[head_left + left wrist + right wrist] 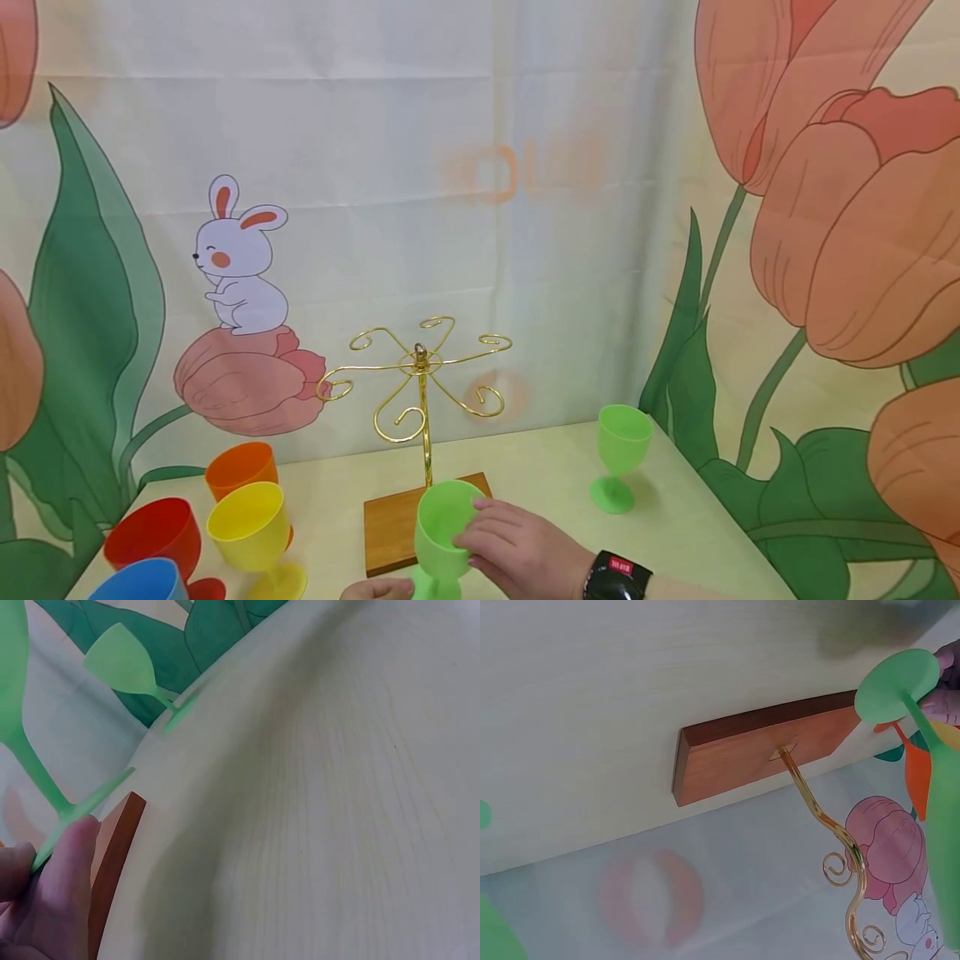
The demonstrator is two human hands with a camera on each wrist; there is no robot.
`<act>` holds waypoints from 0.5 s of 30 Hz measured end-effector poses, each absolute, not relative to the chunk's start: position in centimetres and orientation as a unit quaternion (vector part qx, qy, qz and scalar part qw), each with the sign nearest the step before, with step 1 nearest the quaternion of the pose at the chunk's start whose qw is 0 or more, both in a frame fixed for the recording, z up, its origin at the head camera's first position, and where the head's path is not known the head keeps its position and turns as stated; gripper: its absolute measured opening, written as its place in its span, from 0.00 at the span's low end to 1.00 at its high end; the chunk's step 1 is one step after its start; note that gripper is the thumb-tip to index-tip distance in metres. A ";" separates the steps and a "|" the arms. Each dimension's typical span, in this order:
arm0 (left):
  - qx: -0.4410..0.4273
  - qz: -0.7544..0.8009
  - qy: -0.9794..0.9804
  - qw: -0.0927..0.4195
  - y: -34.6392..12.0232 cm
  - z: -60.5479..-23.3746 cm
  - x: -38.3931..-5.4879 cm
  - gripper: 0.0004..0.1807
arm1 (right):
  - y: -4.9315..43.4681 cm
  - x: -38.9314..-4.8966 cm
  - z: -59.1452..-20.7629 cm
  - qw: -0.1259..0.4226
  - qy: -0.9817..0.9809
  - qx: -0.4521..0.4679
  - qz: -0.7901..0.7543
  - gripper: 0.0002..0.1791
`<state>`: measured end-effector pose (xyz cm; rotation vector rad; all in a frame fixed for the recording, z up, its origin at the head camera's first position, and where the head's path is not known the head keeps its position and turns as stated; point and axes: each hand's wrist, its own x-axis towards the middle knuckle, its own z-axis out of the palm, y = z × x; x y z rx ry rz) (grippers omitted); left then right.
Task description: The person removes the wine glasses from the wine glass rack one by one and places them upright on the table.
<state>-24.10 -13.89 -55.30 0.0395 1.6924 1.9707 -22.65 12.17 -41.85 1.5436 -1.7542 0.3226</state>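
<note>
A light green plastic goblet is held up at the front of the table, before the wooden foot of a gold stand. My left hand pinches the edge of its round base between thumb and finger, as the left wrist view also shows with the fingers at the base. My right hand, wearing a black wristband, holds the right side of the bowl near the rim. In the right wrist view the goblet hangs at the right edge, and the right hand itself is out of sight there.
The gold stand with curled arms rises from a wooden base. Another green goblet stands at the back right. Orange, yellow, red and blue goblets cluster at the left. A printed curtain encloses the table.
</note>
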 end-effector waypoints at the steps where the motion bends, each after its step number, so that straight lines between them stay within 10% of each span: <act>1: 0.011 0.728 0.629 0.271 -13.9 -55.3 -24.1 0.27 | 12.2 -22.7 -41.9 0.383 -0.686 0.604 0.129 0.11; 15: 0.029 0.656 0.729 0.194 -12.7 -53.5 -23.7 0.37 | 13.2 -23.1 -41.8 0.371 -0.736 0.544 0.157 0.05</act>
